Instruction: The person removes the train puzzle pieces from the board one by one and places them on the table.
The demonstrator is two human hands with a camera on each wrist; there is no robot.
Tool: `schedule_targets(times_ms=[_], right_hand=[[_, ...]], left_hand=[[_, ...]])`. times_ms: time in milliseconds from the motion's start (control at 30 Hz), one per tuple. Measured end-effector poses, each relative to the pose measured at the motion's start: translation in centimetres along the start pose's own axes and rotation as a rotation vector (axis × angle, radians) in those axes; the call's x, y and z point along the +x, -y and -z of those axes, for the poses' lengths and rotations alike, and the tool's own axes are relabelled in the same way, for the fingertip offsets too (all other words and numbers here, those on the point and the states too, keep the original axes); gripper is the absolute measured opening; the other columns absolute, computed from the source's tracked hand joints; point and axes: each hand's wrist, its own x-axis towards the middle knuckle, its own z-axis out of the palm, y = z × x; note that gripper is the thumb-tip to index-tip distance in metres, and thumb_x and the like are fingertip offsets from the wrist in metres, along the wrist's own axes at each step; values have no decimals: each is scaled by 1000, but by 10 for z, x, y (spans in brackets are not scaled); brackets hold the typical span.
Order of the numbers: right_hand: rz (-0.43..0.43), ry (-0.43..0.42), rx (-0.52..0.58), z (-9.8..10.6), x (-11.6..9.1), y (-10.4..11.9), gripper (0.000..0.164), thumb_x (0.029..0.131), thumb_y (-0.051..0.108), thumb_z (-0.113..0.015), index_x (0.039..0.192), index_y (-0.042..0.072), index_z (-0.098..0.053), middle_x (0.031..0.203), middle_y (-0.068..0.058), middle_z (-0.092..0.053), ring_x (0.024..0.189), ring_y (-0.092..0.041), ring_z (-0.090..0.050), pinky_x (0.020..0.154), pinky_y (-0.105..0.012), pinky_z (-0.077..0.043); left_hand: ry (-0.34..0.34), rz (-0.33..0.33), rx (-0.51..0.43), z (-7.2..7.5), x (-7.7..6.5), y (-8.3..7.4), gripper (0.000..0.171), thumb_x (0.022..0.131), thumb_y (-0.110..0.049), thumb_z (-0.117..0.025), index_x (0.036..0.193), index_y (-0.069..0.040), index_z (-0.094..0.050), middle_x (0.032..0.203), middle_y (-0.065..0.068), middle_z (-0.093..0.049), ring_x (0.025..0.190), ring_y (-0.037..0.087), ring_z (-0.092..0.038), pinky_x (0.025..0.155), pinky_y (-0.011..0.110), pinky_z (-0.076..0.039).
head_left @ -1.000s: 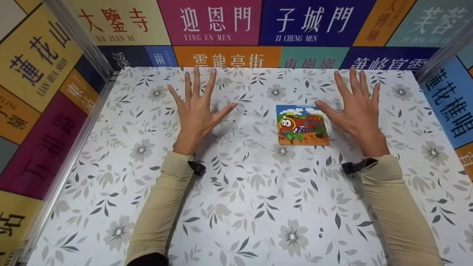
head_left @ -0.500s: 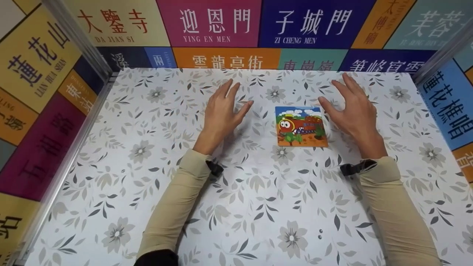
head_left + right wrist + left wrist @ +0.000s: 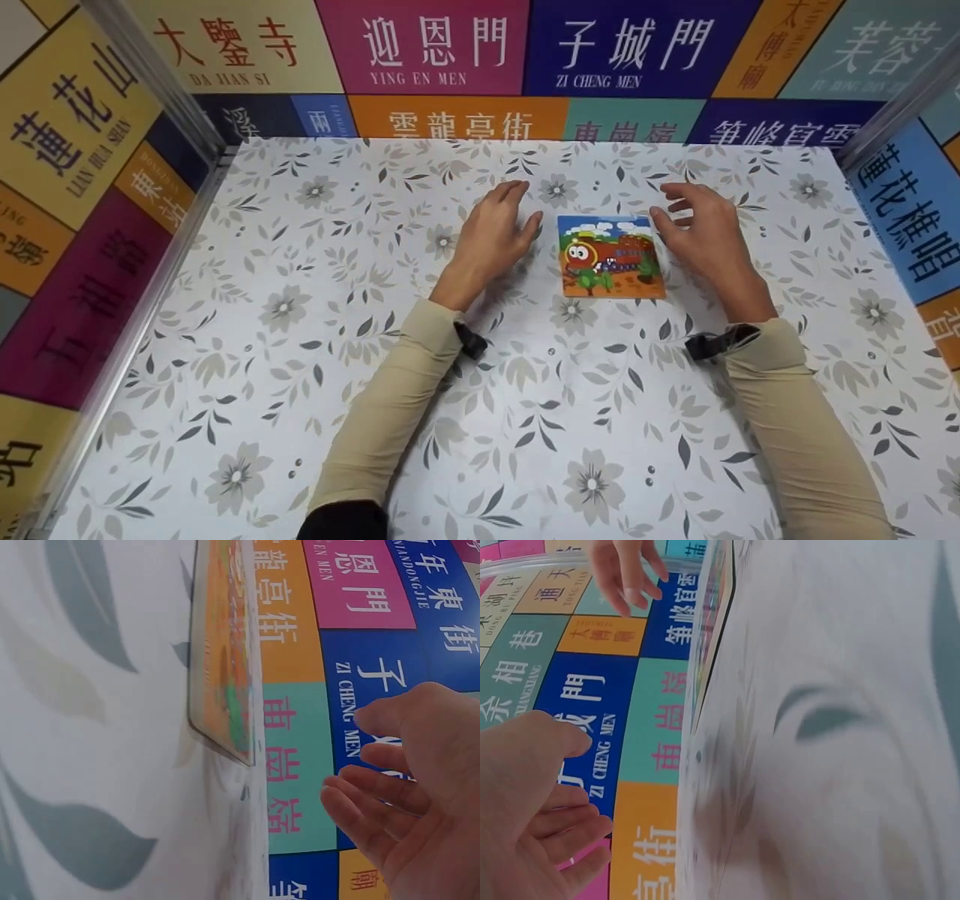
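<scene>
A square picture puzzle (image 3: pixel 611 257) with a red cartoon train lies flat on the flower-patterned tabletop (image 3: pixel 450 420). To its left, a short gap away, is my left hand (image 3: pixel 495 232), its fingers loosely bent and holding nothing. My right hand (image 3: pixel 705 232) is just off the picture's right edge, thumb near the upper right corner, fingers bent inward with nothing in them. In the right wrist view the puzzle (image 3: pixel 225 652) appears edge-on, apart from the right hand (image 3: pixel 420 787). The left wrist view shows the left hand (image 3: pixel 540 802) with nothing in its grasp.
Upright panels (image 3: pixel 435 45) with large Chinese lettering stand along the back edge of the table. More lettered panels (image 3: pixel 82 127) rise at the left, and a blue one (image 3: pixel 911 217) at the right. Metal rails (image 3: pixel 180 97) run along the corners.
My left hand has moved right, toward the puzzle, and its spread fingers have drawn together. My right hand's fingers have bent inward close to the same spot. The puzzle stays in place.
</scene>
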Motion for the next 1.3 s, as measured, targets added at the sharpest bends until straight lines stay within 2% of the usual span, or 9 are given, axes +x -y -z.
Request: schedule_targets(times_ms=[267,467,600,767,900,1000,1133,1300], right_hand=[[-82,170,37,-5,-1,-9,52,105,25,-72,148,-3,-61,136,-29,-63,121,-46,-70,102,-60,-58],[-154,259,31,-9,-2,-12,53,105,23,-72,151,-1,-60,134,-26,-64,122,-42,-69,105,-59,-56],[-173,277,30,-10,-2,-13,50,105,24,-73,147,-1,-63,130,-25,-66,120,-40,-68,104,-57,-56],[-151,272,25,-13,-2,-15,45,104,22,-74,139,-5,-69,126,-26,-65,115,-40,-69,100,-55,-57],[-148,275,25,-13,-2,-15,44,103,20,-74,139,-6,-69,125,-26,-64,114,-39,-70,98,-51,-58],[-158,283,30,-13,-2,-14,44,103,19,-74,139,-5,-69,125,-25,-64,113,-38,-70,97,-47,-58],[-169,275,35,-13,-1,-13,41,103,17,-74,138,-5,-70,124,-23,-64,112,-36,-70,96,-45,-58],[-133,260,26,-15,-2,-13,40,103,17,-75,135,-6,-72,122,-24,-65,111,-37,-71,97,-50,-58]], left_hand=[[107,-25,-97,-17,7,-20,56,109,-32,-64,157,-5,-54,159,12,-57,147,25,-57,123,36,-46],[178,-75,-145,-32,11,-35,54,109,-30,-64,156,-4,-56,155,13,-57,143,23,-58,122,33,-47],[235,-114,-182,-40,15,-45,53,109,-27,-66,155,-4,-57,149,13,-61,134,22,-63,115,32,-52],[302,-149,-232,-52,24,-56,49,107,-24,-67,150,-2,-62,142,14,-65,125,22,-67,106,30,-56],[348,-132,-257,-64,31,-61,47,107,-24,-68,148,-1,-63,137,14,-66,119,20,-66,102,28,-56],[359,-80,-265,-71,35,-62,44,107,-24,-69,145,-2,-66,133,11,-66,114,17,-64,102,26,-55],[352,-25,-278,-77,40,-62,39,106,-24,-70,140,-5,-69,128,7,-64,110,14,-61,104,26,-53],[335,-19,-215,-82,42,-68,33,107,-28,-70,134,-10,-72,126,7,-65,113,17,-64,105,29,-54]])
